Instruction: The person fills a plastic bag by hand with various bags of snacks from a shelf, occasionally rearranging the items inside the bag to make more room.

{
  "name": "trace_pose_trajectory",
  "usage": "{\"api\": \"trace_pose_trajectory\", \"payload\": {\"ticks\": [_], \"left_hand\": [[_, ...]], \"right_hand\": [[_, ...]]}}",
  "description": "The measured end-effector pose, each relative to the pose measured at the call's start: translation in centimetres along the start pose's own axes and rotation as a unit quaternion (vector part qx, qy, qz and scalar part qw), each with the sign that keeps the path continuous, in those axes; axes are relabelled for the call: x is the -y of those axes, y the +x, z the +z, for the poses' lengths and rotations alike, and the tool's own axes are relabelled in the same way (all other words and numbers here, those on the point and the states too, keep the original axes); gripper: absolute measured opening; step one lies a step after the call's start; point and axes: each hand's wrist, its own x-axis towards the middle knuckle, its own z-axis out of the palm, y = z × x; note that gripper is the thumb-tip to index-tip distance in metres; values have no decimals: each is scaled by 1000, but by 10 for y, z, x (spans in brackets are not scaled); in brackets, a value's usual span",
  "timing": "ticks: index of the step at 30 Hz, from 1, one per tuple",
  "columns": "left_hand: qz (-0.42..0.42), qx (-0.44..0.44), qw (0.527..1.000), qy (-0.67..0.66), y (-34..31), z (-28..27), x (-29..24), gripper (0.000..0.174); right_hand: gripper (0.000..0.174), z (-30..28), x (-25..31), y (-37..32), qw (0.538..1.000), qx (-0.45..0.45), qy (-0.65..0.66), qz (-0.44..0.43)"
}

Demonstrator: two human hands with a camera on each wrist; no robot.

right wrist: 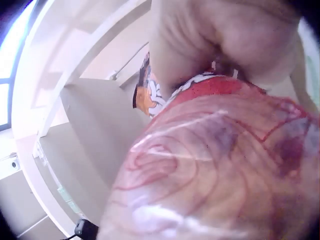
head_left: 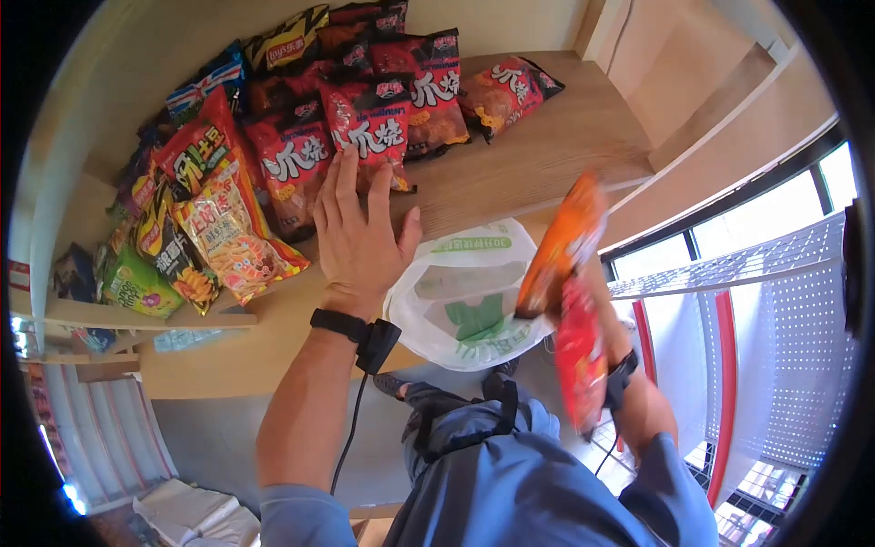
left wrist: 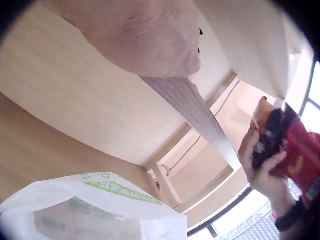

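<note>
Right hand (left wrist: 262, 165): fingers curled round two snack packets (head_left: 558, 246), one orange and one red, held clear of the shelf.
Packets' axis: long and near upright in the head view, with the orange end toward the shelf and the red end down by the forearm.
Left hand (head_left: 360, 242): flat, fingers straight and spread, palm down on the wooden shelf (head_left: 547, 150), holding nothing.
Plastic bag (head_left: 460, 301): white, lying between the hands, just beside the packets.
Snack bags (head_left: 292, 164): heaped at the left fingertips and beyond.

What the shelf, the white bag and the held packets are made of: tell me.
Shelf: looks like pale wood or wood-look laminate, matt, with visible grain lines. White bag: thin plastic film, soft creases, semi-translucent, green print. Packets in the right hand: glossy printed plastic or foil film, judging by sheen and crinkles.
</note>
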Motion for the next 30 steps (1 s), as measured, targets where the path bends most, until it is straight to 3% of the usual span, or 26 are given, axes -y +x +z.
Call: {"api": "trace_pose_trajectory", "payload": {"ticks": [1,2,4,6,7,9,10,11,13,14,15,16,18,19,21,22,24,26,28,30], "left_hand": [[0,3,1000,-2,-1,0,0,68],[-3,4,1000,3,-1,1,-1,69],[-2,5,1000,6,0,2,-1,69],[-1,7,1000,2,-1,1,-1,70],[3,6,1000,1,0,1,-1,70],[14,-4,1000,11,2,0,0,66],[17,-4,1000,11,2,1,1,66],[18,-6,1000,17,2,1,1,66],[19,-3,1000,20,-1,1,0,67],[19,-3,1000,18,0,1,1,67],[20,-5,1000,16,0,2,1,68],[20,-6,1000,14,0,2,0,68],[14,0,1000,13,0,2,1,69],[11,-1,1000,14,0,2,2,69],[5,8,1000,13,0,1,1,69],[1,7,1000,14,0,0,0,69],[0,16,1000,19,-1,-1,0,70],[4,10,1000,21,-1,1,1,68],[12,4,1000,20,0,2,2,65],[14,-4,1000,14,0,3,1,65]], "right_hand": [[40,12,-15,-12,995,77,56,23],[42,0,-35,-12,991,95,57,76],[41,-30,-77,-8,969,67,68,229],[43,-59,-123,4,951,33,47,304],[43,-72,-132,15,952,34,50,301],[50,-91,-142,34,891,93,136,423],[57,-96,-144,52,904,60,153,394],[55,-114,-143,77,896,135,194,376],[50,-103,-110,114,965,77,91,235],[45,-89,-91,122,993,53,69,86],[44,-114,-92,156,999,10,25,41],[59,-132,-89,171,988,-93,-112,-41],[76,-79,-64,144,933,-268,-228,-77],[76,-93,-77,152,933,-266,-231,-77],[89,-138,-123,164,827,-244,-434,-263],[89,-138,-133,156,826,-240,-437,-263],[91,-131,-156,142,701,-296,-567,-317],[94,-125,-166,141,712,-294,-550,-321],[87,-121,-172,142,808,-283,-450,-253],[83,-129,-177,160,831,-277,-416,-243]]}}
